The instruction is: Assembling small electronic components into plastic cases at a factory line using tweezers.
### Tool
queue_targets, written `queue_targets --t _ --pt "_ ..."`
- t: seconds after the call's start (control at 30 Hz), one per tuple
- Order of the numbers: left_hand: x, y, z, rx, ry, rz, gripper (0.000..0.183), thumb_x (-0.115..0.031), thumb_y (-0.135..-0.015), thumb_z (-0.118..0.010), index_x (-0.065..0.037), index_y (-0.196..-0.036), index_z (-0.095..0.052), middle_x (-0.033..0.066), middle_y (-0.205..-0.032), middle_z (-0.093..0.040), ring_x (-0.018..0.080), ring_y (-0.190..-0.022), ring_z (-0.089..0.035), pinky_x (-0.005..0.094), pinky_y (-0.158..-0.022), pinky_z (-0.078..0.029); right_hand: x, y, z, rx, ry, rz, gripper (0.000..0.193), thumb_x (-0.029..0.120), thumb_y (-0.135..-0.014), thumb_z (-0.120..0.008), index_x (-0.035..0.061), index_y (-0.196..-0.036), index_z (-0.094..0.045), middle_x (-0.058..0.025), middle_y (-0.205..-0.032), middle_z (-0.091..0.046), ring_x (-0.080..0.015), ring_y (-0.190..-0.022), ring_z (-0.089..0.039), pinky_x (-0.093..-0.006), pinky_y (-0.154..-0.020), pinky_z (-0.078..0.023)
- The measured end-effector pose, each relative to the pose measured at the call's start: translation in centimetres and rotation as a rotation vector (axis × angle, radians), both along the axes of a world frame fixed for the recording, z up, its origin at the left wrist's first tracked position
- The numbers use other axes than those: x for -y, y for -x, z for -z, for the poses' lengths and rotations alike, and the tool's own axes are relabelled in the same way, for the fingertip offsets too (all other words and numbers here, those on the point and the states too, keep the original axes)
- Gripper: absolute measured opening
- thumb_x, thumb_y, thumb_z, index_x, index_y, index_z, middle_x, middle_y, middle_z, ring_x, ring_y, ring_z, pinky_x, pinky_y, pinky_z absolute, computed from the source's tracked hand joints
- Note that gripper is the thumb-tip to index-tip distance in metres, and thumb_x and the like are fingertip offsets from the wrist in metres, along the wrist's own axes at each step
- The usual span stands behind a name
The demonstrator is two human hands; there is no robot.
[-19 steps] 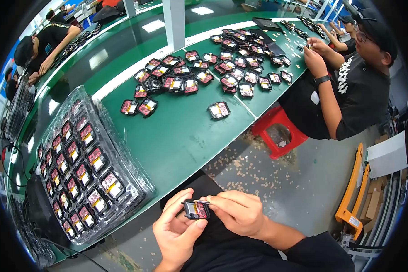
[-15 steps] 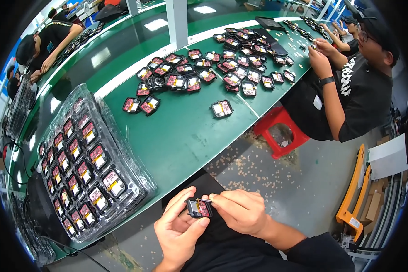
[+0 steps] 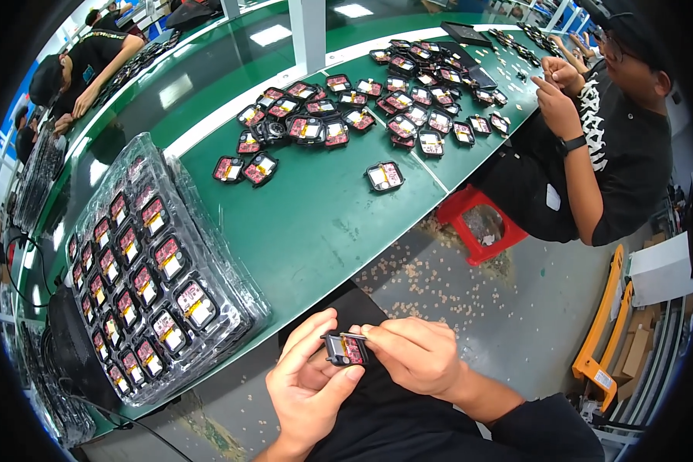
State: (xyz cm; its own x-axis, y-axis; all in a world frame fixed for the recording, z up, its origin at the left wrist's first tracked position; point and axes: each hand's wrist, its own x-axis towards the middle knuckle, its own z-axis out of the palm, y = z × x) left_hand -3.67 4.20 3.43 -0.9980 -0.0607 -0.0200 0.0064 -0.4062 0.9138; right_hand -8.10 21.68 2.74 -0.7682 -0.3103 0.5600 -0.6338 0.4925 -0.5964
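Above my lap, my left hand [image 3: 306, 389] is closed round the edges of a small black device casing [image 3: 347, 350], like a smartwatch body. Its open side shows a red circuit board, a pale part and yellow tape. My right hand [image 3: 417, 356] pinches something thin and greyish at the casing's upper right edge; its kind is hidden by the fingers. Left of my hands, a clear plastic tray [image 3: 227, 327] holds rows of similar casings. One lone casing [image 3: 384, 177] lies on the green table [image 3: 308, 231] ahead.
Farther back lies a heap of casings [image 3: 308, 129], with more beside it. A co-worker [image 3: 624, 146] sits at the right, near a red stool [image 3: 481, 223]. A metal post [image 3: 306, 38] rises behind the table. Small pale bits litter the floor [image 3: 423, 285]. A yellow-orange frame [image 3: 597, 339] stands right.
The view has shifted slightly. My hands keep their grip on the casing and the thin piece, with the casing tilted a little differently. The co-worker's hands have moved slightly.
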Motion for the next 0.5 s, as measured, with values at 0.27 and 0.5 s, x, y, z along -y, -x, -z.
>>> queue_targets --t 0.27,0.5 --pt "0.7 -1.2 -1.9 0.052 0.105 -0.054 0.051 0.001 -0.087 -0.076 0.006 -0.134 -0.057 0.0149 -0.116 -0.067 0.0291 -0.11 -0.069 0.0415 -0.097 -0.058 -1.5 1.3 -0.7 0.235 0.254 -0.192 0.02 0.007 -0.094 -0.073 0.0001 -0.113 -0.072 -0.012 -0.097 -0.072 -0.0272 -0.08 -0.072 -0.0334 -0.066 -0.058" --pt "4.1 -1.7 -2.8 -0.164 0.267 -0.122 0.053 -0.011 -0.085 -0.082 0.007 -0.129 -0.059 0.0172 -0.11 -0.069 0.0297 -0.1 -0.072 0.0401 -0.09 -0.061 -4.7 7.9 -3.2 0.553 1.084 -0.211 0.027 0.017 -0.106 -0.059 -0.0037 -0.124 -0.06 -0.0052 -0.112 -0.063 -0.0084 -0.075 -0.055 -0.0254 -0.066 -0.048"
